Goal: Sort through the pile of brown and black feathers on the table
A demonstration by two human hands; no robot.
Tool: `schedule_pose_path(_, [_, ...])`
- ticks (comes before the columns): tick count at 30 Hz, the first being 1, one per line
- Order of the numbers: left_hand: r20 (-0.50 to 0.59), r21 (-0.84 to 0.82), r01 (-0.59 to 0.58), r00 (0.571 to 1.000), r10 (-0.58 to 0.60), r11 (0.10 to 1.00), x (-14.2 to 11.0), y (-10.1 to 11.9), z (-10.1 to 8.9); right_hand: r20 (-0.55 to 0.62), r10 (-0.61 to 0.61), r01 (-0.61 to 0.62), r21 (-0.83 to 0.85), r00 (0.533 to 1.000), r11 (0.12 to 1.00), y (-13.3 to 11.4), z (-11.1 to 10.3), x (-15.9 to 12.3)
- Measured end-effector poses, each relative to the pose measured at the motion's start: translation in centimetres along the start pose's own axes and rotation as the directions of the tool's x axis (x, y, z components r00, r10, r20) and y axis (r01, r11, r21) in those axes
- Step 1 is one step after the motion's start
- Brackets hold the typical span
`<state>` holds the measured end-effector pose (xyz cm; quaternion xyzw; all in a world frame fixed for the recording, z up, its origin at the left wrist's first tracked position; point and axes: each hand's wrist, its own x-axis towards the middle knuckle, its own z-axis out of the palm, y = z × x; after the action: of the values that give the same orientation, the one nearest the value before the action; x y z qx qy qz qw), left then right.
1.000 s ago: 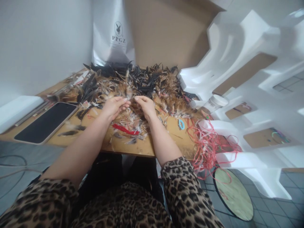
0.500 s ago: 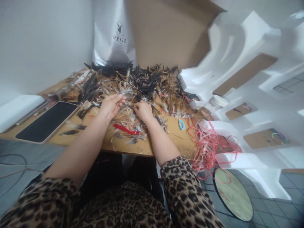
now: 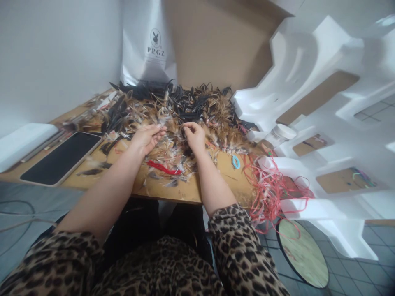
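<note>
Over a heap of loose brown, black and white feathers (image 3: pixel 168 105), my left hand (image 3: pixel 147 139) pinches pale feathers between thumb and fingertips. My right hand (image 3: pixel 195 137) is held a little to its right, thumb and forefinger pressed together on something too fine to make out among the feathers. A small gap separates the two hands. Just in front of them, a bundle of red string (image 3: pixel 163 167) lies on the tan tabletop (image 3: pixel 173 192) among feather scraps.
To the left lies a phone (image 3: pixel 61 158) beside a white box (image 3: pixel 27 144). At right are a light-blue ring (image 3: pixel 235 162), tangled pink string (image 3: pixel 271 189) and white foam packing (image 3: pixel 296 74). A white bag (image 3: pixel 148 41) stands behind the feathers; a round stool (image 3: pixel 304 253) is below.
My right hand has moved up and slightly right, away from the feathers in front of it. My left hand has shifted only a little to the right.
</note>
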<state>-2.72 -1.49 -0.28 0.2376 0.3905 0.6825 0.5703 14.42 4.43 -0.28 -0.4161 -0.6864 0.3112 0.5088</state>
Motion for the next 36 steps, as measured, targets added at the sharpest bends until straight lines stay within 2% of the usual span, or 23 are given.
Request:
schedule_pose_path(4, [-0.005, -0.009, -0.033, 0.999, 0.033, 0.999, 0.2, -0.1, -0.2, -0.032, 0.079, -0.071, 0.188, 0.996, 0.980, 0.5, -0.2, 0.5])
schedule_pose_path(9, [-0.044, -0.053, -0.076, 0.996, 0.074, 0.996, 0.3, -0.1, -0.2, -0.150, 0.133, -0.102, 0.200, 0.980, 0.974, 1.7, -1.0, 1.3])
schedule_pose_path(12, [-0.066, -0.065, -0.082, 0.995, 0.077, 0.995, 0.3, 0.0, -0.2, -0.196, 0.089, -0.080, 0.056, 0.977, 0.995, 1.9, -1.5, 1.3])
schedule_pose_path(14, [-0.082, -0.066, -0.081, 0.994, 0.076, 0.994, 0.3, 0.1, -0.2, -0.224, 0.021, -0.050, -0.126, 0.974, 0.991, 1.4, -1.6, 1.0])
schedule_pose_path(16, [-0.100, -0.067, -0.084, 0.992, 0.077, 0.994, 0.3, 0.1, -0.2, -0.212, -0.061, -0.014, -0.336, 0.975, 0.942, 0.5, -1.4, 0.4])
schedule_pose_path(18, [-0.115, -0.067, -0.091, 0.990, 0.083, 0.994, 0.4, 0.1, -0.2, -0.119, -0.129, 0.055, -0.491, 0.984, 0.870, -0.7, -1.0, -0.4])
schedule_pose_path(20, [-0.123, -0.062, -0.098, 0.988, 0.090, 0.993, 0.5, 0.0, -0.3, 0.058, -0.151, 0.157, -0.569, 0.987, 0.807, -1.6, -0.3, -1.1])
schedule_pose_path(22, [-0.124, -0.053, -0.101, 0.988, 0.094, 0.993, 0.5, -0.1, -0.4, 0.232, -0.140, 0.256, -0.606, 0.963, 0.753, -2.2, 0.4, -1.5])
schedule_pose_path(24, [-0.124, -0.048, -0.102, 0.988, 0.096, 0.994, 0.6, -0.1, -0.4, 0.333, -0.114, 0.313, -0.640, 0.936, 0.701, -2.4, 0.9, -1.6])
schedule_pose_path(28, [-0.125, -0.054, -0.104, 0.987, 0.096, 0.993, 0.7, -0.2, -0.5, 0.425, -0.067, 0.371, -0.689, 0.903, 0.623, -2.7, 1.3, -1.0])
schedule_pose_path(33, [-0.114, -0.062, -0.100, 0.989, 0.092, 0.993, 0.8, -0.3, -0.6, 0.553, -0.004, 0.465, -0.697, 0.833, 0.546, -3.6, 2.2, -0.6])
schedule_pose_path(36, [-0.117, -0.061, -0.098, 0.989, 0.090, 0.993, 0.8, -0.3, -0.7, 0.557, 0.033, 0.467, -0.726, 0.830, 0.505, -3.6, 3.1, -0.8])
